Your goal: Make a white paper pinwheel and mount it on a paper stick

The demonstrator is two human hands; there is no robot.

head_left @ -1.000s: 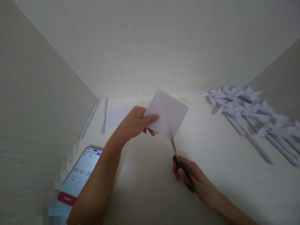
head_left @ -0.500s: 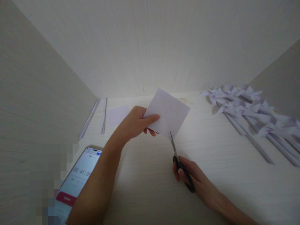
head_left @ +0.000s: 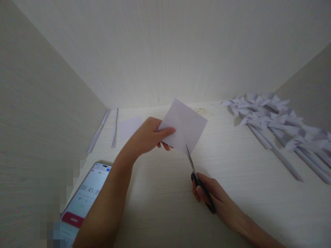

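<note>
A square sheet of white paper [head_left: 190, 124] is held up by its left corner in my left hand [head_left: 156, 133], thumb on top and fingers underneath. Faint crease lines run across it. My right hand [head_left: 210, 193] is closed round the black handles of a pair of scissors [head_left: 196, 179]. The blades reach the paper's near corner, one of them lying over its face. How deep any cut runs I cannot make out.
Paper pinwheels [head_left: 269, 120] with rolled paper sticks lie in a pile at the right. Another white paper square [head_left: 128, 126] and thin paper sticks [head_left: 114, 127] rest at the back left. A phone [head_left: 85, 198] showing a timer lies near left, partly behind my forearm. Pale walls enclose the table.
The paper has shifted very slightly left, its right corner most. The scissors and my right hand have barely moved, with the blades still at the near corner.
</note>
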